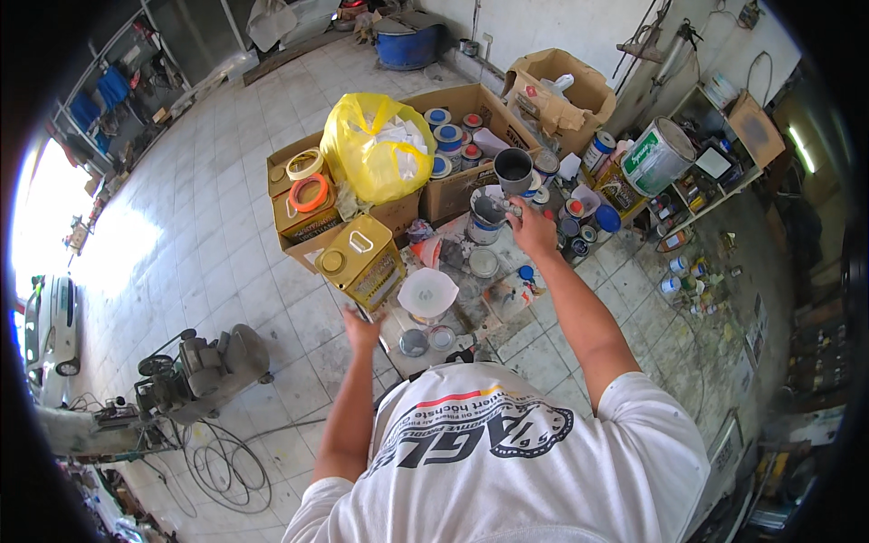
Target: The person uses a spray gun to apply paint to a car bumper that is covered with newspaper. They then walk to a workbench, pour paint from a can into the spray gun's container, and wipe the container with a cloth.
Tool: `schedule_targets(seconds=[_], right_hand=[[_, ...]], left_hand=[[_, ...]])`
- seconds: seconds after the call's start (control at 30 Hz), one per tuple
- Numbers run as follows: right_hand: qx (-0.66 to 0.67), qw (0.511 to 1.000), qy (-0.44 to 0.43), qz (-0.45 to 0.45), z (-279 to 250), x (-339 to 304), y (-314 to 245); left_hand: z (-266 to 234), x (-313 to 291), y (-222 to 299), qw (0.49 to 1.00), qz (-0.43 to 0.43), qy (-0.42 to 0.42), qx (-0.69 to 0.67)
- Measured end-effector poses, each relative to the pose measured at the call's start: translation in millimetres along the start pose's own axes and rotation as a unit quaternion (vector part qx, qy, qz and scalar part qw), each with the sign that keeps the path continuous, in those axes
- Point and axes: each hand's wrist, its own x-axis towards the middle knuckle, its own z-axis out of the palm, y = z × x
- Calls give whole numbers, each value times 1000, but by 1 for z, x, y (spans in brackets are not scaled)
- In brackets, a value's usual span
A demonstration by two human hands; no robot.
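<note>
My right hand (532, 228) is closed around a short grey-smeared handle (512, 207) beside an open tin of grey paint (484, 233). What the handle belongs to is too small to make out. A dark grey cup (513, 172) stands just behind that hand. My left hand (362, 328) hangs with its fingers apart, holding nothing, near the front of a gold rectangular metal can (364, 262). Between my hands, a translucent white plastic cup (427, 291) stands on the stained work surface. Two small round containers or lids (414, 342) lie close to my body.
A yellow plastic bag (376, 149) and tape rolls (309, 192) rest among cardboard boxes (453, 192) holding paint tins. More cans and a big white-and-green tin (659, 156) stand to the right. An air compressor (204, 371) with a coiled hose (226, 471) sits on the tiled floor at left.
</note>
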Motion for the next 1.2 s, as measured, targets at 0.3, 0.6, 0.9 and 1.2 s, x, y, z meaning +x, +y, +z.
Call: schedule_targets(seconds=[0.3,0.6,0.9,1.2], right_hand=[[-14,988,119,-99,5,-28,27],[-21,985,137,-103,5,-38,47],[-29,995,80,-57,3,-30,38],[42,996,77,8,25,-21,54]], left_hand=[[27,-52,3,999,-3,-13,46],[-18,47,58,984,168,-14,-56],[-29,50,71,983,160,-15,-89],[-62,35,181,965,255,56,37]])
